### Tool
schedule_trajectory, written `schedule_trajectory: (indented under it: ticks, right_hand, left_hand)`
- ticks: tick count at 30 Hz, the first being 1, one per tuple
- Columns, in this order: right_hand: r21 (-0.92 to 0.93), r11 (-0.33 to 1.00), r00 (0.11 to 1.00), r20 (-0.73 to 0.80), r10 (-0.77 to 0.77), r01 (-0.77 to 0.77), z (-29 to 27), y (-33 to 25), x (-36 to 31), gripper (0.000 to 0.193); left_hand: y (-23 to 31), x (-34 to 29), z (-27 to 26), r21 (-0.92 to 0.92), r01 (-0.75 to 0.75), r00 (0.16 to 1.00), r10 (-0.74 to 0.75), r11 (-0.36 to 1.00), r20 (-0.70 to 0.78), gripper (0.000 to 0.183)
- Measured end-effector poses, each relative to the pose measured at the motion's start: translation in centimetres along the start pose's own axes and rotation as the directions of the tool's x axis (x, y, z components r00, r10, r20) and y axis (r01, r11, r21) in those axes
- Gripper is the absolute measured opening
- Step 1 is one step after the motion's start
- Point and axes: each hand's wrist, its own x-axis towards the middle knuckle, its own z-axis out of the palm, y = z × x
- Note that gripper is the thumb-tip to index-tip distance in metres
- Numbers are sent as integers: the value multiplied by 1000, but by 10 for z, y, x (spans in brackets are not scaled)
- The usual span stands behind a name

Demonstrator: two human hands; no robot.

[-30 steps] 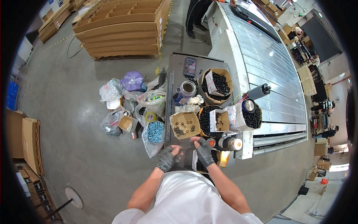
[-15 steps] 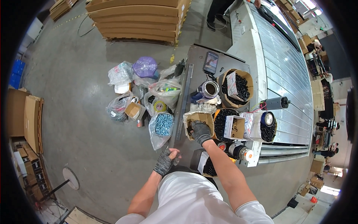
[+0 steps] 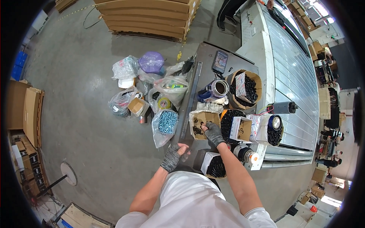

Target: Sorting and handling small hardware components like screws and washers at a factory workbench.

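Note:
My right hand [image 3: 213,133], in a grey fingerless glove, reaches into an open cardboard box [image 3: 208,117] with small black rings on its bottom. Its fingertips are drawn together by the rings; what they pinch is too small to make out. Lower and to the left, my left hand [image 3: 172,157], gloved the same way, hovers in front of the table edge. Its fingers are curled in with the thumb against them, and what lies in them is hidden. Right of the ring box are a box of black screws [image 3: 230,121] and a small white-sided box [image 3: 240,129] holding a few rings.
On the table [image 3: 200,70] stand a phone [image 3: 220,62], a blue open-topped flask [image 3: 217,89], and a larger screw box [image 3: 249,89]. Another screw box [image 3: 216,167] sits nearest me. Bags of parts, including blue-silver screws [image 3: 167,122], lie left. A roller conveyor [image 3: 291,72] flanks the right.
My right hand has drawn back slightly toward the box's near right side, uncovering the rings. The left hand has shifted a little right and up. The whole view has moved slightly.

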Motion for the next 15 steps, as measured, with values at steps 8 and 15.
schedule_trajectory:
  ticks: [8,15]
  right_hand:
    - [738,594,940,169,295,-320,-49,-46,-50,21]
    - [632,756,969,-28,246,-173,-53,-46,-51,20]
  left_hand:
    - [10,24,26,39,-72,993,68,997,94,26]
    - [14,32,44,63,-90,991,83,994,106,26]
